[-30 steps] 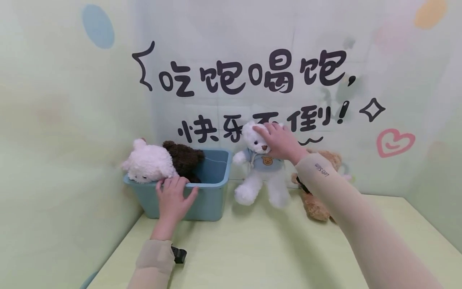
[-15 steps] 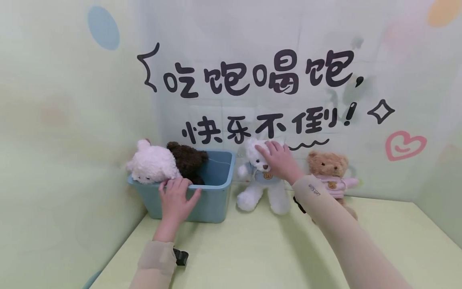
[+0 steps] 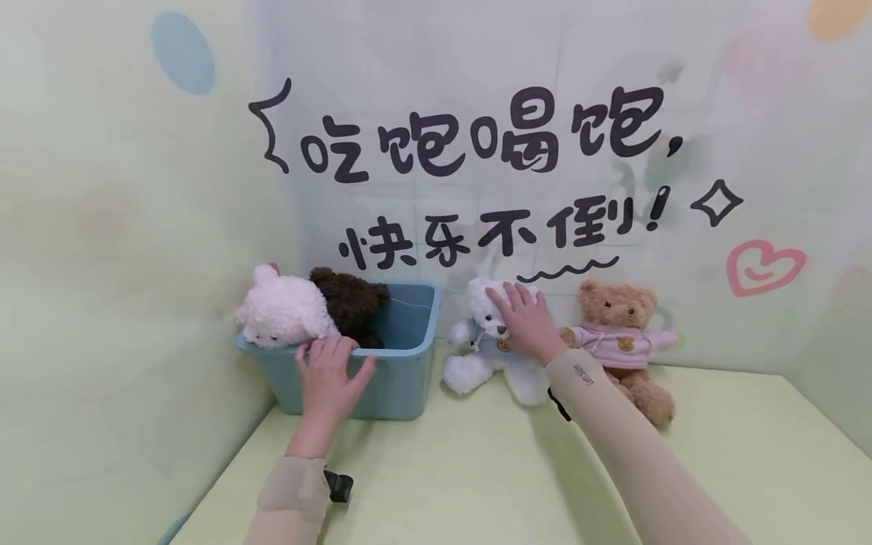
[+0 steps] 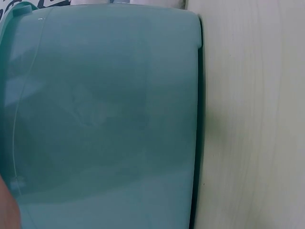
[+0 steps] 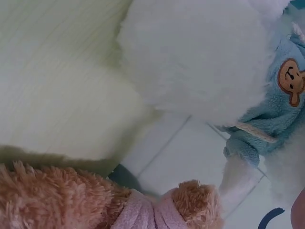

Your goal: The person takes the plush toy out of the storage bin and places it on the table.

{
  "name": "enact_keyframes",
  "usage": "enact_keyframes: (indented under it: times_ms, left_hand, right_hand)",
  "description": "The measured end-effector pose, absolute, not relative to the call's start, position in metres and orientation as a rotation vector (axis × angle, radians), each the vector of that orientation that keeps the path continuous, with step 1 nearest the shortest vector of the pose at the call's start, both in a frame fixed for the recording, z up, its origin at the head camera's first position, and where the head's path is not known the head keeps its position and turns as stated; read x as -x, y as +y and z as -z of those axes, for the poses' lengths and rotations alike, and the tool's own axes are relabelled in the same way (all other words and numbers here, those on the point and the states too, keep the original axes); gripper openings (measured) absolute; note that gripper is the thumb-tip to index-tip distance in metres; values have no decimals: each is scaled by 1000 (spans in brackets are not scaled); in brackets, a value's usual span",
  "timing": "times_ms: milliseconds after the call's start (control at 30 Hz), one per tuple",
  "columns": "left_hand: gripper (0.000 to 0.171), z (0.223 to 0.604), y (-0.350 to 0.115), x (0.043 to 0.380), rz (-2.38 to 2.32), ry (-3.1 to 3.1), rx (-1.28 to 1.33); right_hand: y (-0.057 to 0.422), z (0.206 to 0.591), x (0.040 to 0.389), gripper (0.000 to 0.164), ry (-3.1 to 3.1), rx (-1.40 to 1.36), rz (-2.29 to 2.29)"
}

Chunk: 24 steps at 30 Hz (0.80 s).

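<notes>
My left hand [image 3: 330, 382] holds the front rim of a blue-green plastic bin [image 3: 395, 386], fingers over the edge and thumb against the outer wall. In the left wrist view the bin's wall [image 4: 105, 119] fills most of the picture, with a sliver of hand [image 4: 7, 212] at lower left. My right hand [image 3: 531, 322] grips the head of a white teddy bear [image 3: 490, 348] in a blue hoodie, covering part of its face. That bear sits on the table against the back wall, its legs spread forward. The right wrist view shows its blue hoodie [image 5: 286, 109] close up.
A pale fluffy plush [image 3: 282, 306] and a dark brown plush [image 3: 350, 303] stick out of the bin's left part. Right of the white bear sits a light brown teddy bear [image 3: 616, 344] in a pink hoodie. Printed walls enclose the table [image 3: 463, 469] at left, back and right.
My right hand has lowered the white bear from above the table to a sitting position on it. The brown bear, earlier partly behind my sleeve, shows more fully. My left hand stays at the rim.
</notes>
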<state>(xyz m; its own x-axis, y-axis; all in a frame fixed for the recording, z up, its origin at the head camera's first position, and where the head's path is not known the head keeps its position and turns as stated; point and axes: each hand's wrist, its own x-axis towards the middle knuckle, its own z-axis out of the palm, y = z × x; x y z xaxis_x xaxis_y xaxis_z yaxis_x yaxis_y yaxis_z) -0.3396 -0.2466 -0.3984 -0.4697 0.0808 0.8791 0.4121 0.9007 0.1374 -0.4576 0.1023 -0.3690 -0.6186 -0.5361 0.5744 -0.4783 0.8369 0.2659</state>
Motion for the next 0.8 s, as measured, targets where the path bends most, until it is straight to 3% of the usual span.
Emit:
enact_keyframes:
  times_ms: [600, 800]
  left_hand:
    - [33, 400, -246, 332, 406, -2013, 355]
    - [33, 401, -245, 332, 404, -2020, 349]
  right_hand:
    - [104, 374, 449, 73, -2395, -697, 141]
    - [111, 370, 446, 82, -2423, -704, 93]
